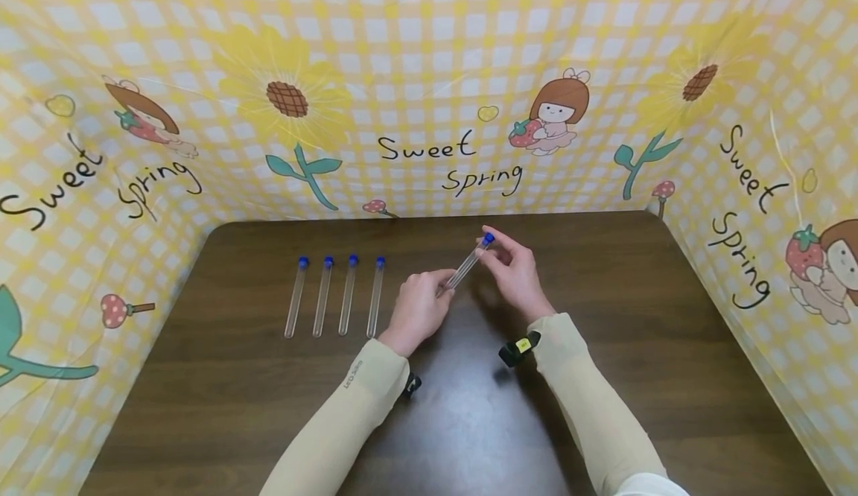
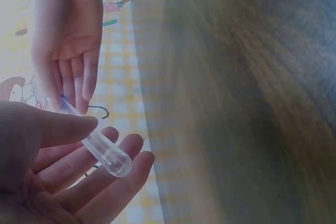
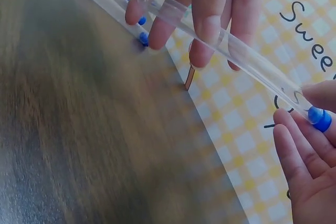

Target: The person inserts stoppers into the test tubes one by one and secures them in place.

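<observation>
A clear test tube with a blue cap is held tilted above the table between both hands. My left hand pinches it near its rounded bottom, thumb on one side and fingers on the other. At the capped end, my right hand pinches the tube just by the cap, as the right wrist view shows. Nothing visible fills the tube. Left of my left hand, several more blue-capped test tubes lie side by side in a row, caps toward the back.
The dark wooden table ends at the back against a yellow checked cloth, which also rises on the left and right sides. A black wrist device sits at the right cuff, and another at the left.
</observation>
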Demonstrator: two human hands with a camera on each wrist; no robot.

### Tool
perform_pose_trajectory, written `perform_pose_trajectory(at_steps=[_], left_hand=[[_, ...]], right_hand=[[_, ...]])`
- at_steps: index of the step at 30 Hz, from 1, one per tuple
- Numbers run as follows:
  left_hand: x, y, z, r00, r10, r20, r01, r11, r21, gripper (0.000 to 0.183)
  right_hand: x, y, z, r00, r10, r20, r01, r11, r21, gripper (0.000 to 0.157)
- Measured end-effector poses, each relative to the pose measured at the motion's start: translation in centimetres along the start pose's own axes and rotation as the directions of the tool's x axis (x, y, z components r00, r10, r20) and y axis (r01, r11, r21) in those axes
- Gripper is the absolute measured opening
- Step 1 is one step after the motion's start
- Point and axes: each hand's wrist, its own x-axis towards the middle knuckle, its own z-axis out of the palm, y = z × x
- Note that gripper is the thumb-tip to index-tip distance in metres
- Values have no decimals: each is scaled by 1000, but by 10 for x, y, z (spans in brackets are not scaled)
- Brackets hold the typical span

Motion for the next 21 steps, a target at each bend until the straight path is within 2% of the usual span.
perform_pose_trajectory(at_steps=[4, 9, 21], left_hand=[[-1, 0, 1, 1000, -6, -1, 6, 1000, -25, 30], [-3, 0, 2, 1000, -8, -8, 8, 999, -39, 29], [-5, -6, 3, 1000, 0, -9, -1, 998, -69, 28]], right_hand=[[-1, -2, 2, 1000, 14, 1, -14, 1000, 19, 46], [-4, -6, 5, 1000, 29, 9, -28, 1000, -7, 46], [-2, 4, 7, 999, -4, 38, 7, 996, -85, 44]])
